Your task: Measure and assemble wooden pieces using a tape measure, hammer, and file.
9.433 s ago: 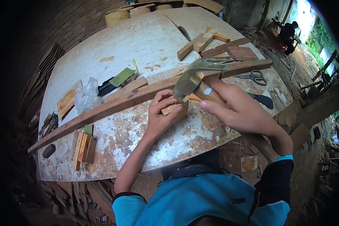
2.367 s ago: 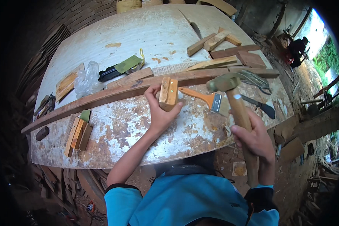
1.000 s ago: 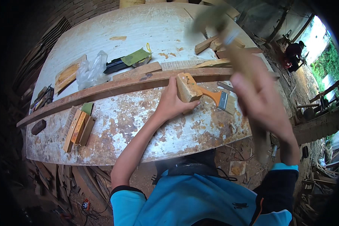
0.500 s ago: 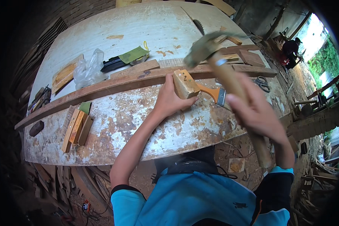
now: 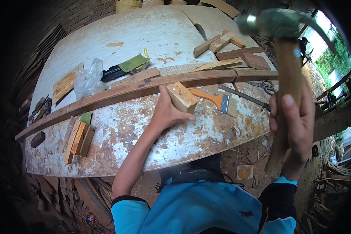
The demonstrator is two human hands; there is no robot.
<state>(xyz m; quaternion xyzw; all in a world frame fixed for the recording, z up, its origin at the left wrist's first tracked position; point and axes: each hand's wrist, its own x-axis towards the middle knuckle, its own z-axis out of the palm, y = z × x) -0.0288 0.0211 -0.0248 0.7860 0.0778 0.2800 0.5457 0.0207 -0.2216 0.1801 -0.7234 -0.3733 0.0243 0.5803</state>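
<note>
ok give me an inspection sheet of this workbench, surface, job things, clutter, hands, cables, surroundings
surface: worn white-painted table, paint flaking, brown patches.
job's things: small wooden block held on the table beside a long curved wooden strip; hammer with wooden handle raised high.
clutter: paintbrush, scissors, saw blade, plastic bag, wood offcuts.
grippers: left hand grips the block; right hand grips the hammer handle.
cables: nothing seen on the table.
surroundings: brick wall, wood scraps on the dirt floor, another person far right.
</note>
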